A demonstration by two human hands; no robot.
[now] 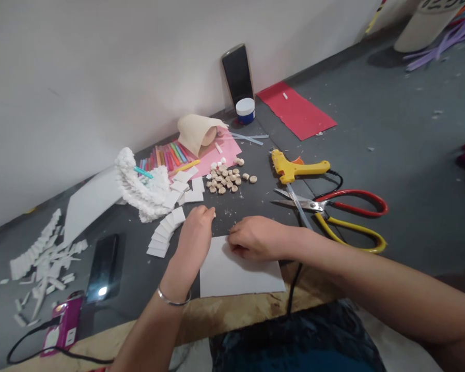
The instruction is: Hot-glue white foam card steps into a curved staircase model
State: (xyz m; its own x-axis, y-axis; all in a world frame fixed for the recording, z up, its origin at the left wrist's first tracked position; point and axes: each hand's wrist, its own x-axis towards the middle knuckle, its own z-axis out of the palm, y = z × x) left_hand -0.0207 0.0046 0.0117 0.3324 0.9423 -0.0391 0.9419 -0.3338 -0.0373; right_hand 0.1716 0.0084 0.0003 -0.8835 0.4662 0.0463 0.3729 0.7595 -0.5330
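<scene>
My left hand (196, 232) rests on the dark mat, its fingers curled, fingertips beside a small wooden disc (214, 213); whether it holds anything is hidden. My right hand (252, 237) lies with fingers bent on the top edge of a white sheet (240, 274). A row of small white paper squares (165, 232) fans out just left of my left hand. A pile of small wooden discs (227, 180) lies beyond both hands. A silver bangle sits on my left wrist.
A yellow glue gun (294, 168) and red-and-yellow scissors (344, 214) lie to the right. A white ruffled paper piece (141, 188), coloured sticks (168, 155), pink sheet, cream cone (197, 132), jar (245, 110), upright phone (237, 75), red sheet (296, 111), flat phone (104, 266), paper scraps at left.
</scene>
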